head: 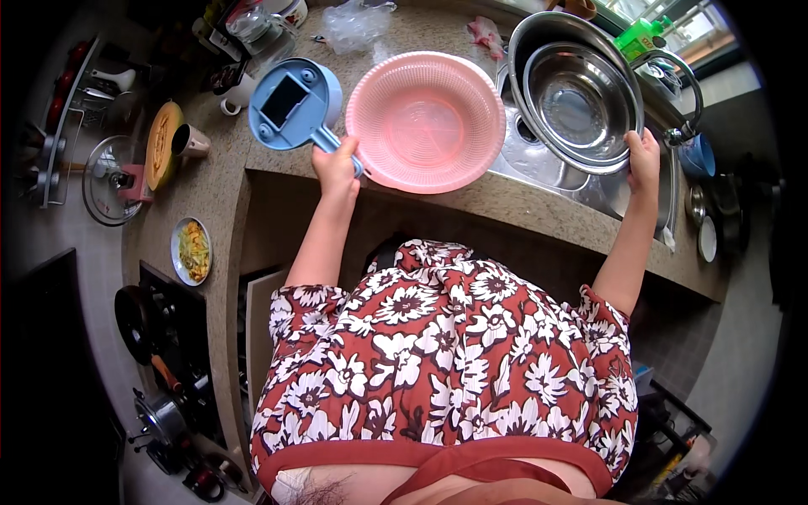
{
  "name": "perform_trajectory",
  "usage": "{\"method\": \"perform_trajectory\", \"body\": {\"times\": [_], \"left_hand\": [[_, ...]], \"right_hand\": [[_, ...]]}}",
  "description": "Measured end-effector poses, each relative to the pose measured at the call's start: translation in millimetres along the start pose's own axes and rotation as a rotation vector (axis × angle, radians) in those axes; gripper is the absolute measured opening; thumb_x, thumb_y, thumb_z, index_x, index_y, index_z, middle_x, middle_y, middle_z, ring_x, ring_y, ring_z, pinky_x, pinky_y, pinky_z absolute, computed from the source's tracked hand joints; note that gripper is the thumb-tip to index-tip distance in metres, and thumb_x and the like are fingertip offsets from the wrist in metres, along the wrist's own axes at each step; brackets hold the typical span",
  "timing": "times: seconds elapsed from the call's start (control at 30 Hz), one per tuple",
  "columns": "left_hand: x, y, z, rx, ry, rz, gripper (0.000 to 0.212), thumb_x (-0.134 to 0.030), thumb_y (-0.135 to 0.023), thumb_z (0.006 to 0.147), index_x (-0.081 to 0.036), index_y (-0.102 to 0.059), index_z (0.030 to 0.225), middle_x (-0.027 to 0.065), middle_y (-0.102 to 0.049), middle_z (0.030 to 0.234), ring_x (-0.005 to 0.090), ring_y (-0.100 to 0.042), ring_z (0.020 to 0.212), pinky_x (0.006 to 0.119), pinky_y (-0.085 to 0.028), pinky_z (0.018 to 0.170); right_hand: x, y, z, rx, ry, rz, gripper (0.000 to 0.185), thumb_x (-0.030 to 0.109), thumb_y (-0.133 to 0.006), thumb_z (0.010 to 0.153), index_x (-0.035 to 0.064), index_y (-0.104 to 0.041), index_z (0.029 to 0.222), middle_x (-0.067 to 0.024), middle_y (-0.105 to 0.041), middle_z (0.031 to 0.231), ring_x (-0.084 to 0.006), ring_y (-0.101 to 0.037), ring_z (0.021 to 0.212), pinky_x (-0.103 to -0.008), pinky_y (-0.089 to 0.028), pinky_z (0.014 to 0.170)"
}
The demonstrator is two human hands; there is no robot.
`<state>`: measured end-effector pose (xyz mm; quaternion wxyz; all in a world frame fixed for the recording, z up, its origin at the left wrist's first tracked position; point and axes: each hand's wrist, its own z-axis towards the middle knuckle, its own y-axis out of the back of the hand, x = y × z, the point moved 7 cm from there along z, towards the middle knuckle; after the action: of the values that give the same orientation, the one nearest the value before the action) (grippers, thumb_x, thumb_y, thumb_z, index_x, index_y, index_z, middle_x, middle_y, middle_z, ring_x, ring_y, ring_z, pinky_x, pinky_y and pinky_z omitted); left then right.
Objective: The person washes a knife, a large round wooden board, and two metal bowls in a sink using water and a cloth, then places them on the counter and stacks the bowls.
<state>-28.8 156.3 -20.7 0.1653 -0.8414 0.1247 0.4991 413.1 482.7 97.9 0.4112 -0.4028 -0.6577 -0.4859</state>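
My left hand (337,165) is closed round the handle of a round, light-blue plastic utensil (297,124). Its face, turned up to me, has a dark rectangular panel and two round fittings; its exact kind I cannot tell. Just right of it, a pink plastic basin (426,123) with a ribbed wall sits at the counter's front edge. On the right, my right hand (644,159) grips the rim of a large stainless-steel basin (525,63), tilted over the sink (536,167). A smaller steel bowl (571,104) rests inside it.
A curved faucet (694,95) and a green bottle (641,39) stand behind the sink. Crumpled clear plastic (356,26) lies on the stone counter (404,35). Left are a cut melon (165,145), a tumbler (191,141), a plate of food (193,252) and a stove with a pan (136,322).
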Motion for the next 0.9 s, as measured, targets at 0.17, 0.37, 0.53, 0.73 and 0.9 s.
{"method": "perform_trajectory", "body": {"times": [0.17, 0.37, 0.53, 0.73, 0.9], "left_hand": [[25, -2, 14, -0.048, -0.013, 0.037, 0.026, 0.002, -0.067, 0.071, -0.007, -0.046, 0.083, 0.0008, -0.051, 0.076, 0.0101, -0.051, 0.059, 0.025, -0.043, 0.051], [21, 9, 11, -0.023, -0.036, 0.104, 0.042, 0.001, -0.066, 0.073, 0.002, -0.043, 0.107, 0.0133, -0.058, 0.097, 0.0183, -0.058, 0.085, 0.029, -0.047, 0.075], [0, 22, 9, -0.006, -0.124, 0.049, 0.044, 0.003, -0.063, 0.075, 0.004, -0.04, 0.112, 0.0163, -0.057, 0.104, 0.0197, -0.057, 0.095, 0.029, -0.045, 0.082], [-23, 53, -20, -0.04, -0.128, 0.215, 0.027, -0.001, -0.064, 0.076, -0.001, -0.045, 0.095, 0.0107, -0.059, 0.086, 0.0117, -0.055, 0.064, 0.023, -0.046, 0.057], [-56, 53, -54, -0.036, -0.15, 0.242, 0.026, -0.003, -0.066, 0.075, -0.003, -0.046, 0.091, 0.0045, -0.055, 0.074, 0.0099, -0.054, 0.061, 0.021, -0.043, 0.052]], "right_hand": [[0, -34, -17, 0.096, -0.056, 0.074, 0.013, 0.006, -0.053, 0.077, 0.0003, -0.054, 0.089, 0.0007, -0.052, 0.069, -0.0062, -0.047, 0.054, -0.0203, -0.038, 0.048], [-10, -112, -26, 0.276, -0.08, 0.183, 0.022, 0.006, -0.053, 0.075, 0.0008, -0.056, 0.097, 0.0013, -0.054, 0.072, -0.0043, -0.048, 0.057, -0.0182, -0.038, 0.049], [-28, -192, -35, 0.376, -0.099, 0.144, 0.022, 0.005, -0.053, 0.075, -0.0012, -0.056, 0.096, -0.0014, -0.057, 0.073, -0.0074, -0.051, 0.06, -0.0207, -0.04, 0.052], [-64, -240, -48, 0.38, -0.161, -0.106, 0.027, 0.008, -0.054, 0.073, -0.0053, -0.056, 0.097, -0.0117, -0.062, 0.084, -0.0174, -0.059, 0.075, -0.0293, -0.047, 0.066], [-74, -246, -40, 0.368, 0.069, -0.674, 0.037, 0.018, -0.06, 0.076, -0.0049, -0.048, 0.103, -0.0249, -0.061, 0.09, -0.0379, -0.06, 0.083, -0.0416, -0.046, 0.076]]}}
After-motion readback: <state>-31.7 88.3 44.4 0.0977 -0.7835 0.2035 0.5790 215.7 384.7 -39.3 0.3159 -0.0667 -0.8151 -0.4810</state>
